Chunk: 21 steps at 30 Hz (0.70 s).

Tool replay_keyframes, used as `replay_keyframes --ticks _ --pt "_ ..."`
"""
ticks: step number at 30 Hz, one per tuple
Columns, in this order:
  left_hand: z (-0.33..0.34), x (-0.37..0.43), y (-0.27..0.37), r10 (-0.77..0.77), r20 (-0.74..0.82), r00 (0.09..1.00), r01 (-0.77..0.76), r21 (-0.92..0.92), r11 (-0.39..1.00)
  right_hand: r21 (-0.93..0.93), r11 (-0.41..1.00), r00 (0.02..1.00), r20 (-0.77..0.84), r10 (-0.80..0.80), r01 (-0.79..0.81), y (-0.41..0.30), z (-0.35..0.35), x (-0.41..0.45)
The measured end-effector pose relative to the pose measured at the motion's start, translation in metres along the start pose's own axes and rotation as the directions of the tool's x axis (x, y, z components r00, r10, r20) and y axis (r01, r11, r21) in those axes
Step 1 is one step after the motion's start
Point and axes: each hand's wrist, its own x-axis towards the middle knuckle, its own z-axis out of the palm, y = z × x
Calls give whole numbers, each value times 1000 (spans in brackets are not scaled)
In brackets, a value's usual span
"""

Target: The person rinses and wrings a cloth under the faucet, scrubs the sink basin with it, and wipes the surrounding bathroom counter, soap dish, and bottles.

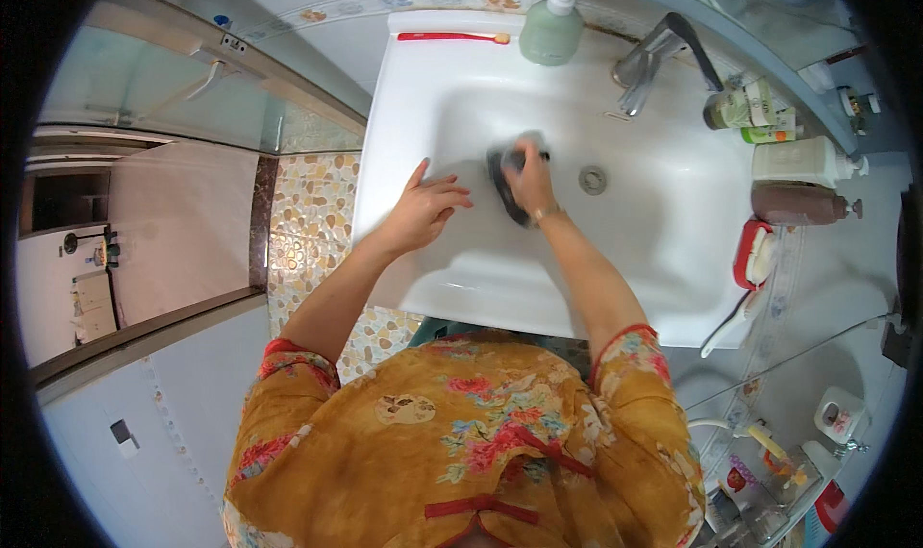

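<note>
A white washbasin lies before me. My right hand is down in the bowl, left of the round metal drain, and grips a dark, elongated object. Motion blur hides what exactly that object is. Over the basin's left side is my left hand, with nothing in it and its fingers spread. It stays apart from the dark object.
Along the back ledge are a red toothbrush, a green pump bottle and a chrome faucet. Several bottles line the right edge, including a brown one. Below them are a red soap dish and a white-handled brush.
</note>
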Motion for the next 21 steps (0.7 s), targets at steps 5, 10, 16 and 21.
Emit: replay_keyframes --ticks 5,10,16,21 --pt "-13 6 -7 51 -67 996 -64 -210 975 -69 942 920 -247 303 -329 -50 72 64" --pt "-10 -11 -20 89 -180 980 -108 -97 989 -149 989 889 452 79 -12 -88 30 -56" --pt "-14 -9 -15 104 -134 985 -119 -105 987 -220 974 916 375 142 -61 -85 37 -52" --pt "-7 2 -17 104 -163 981 -126 -131 983 -495 866 994 32 102 -73 -63 67 27"
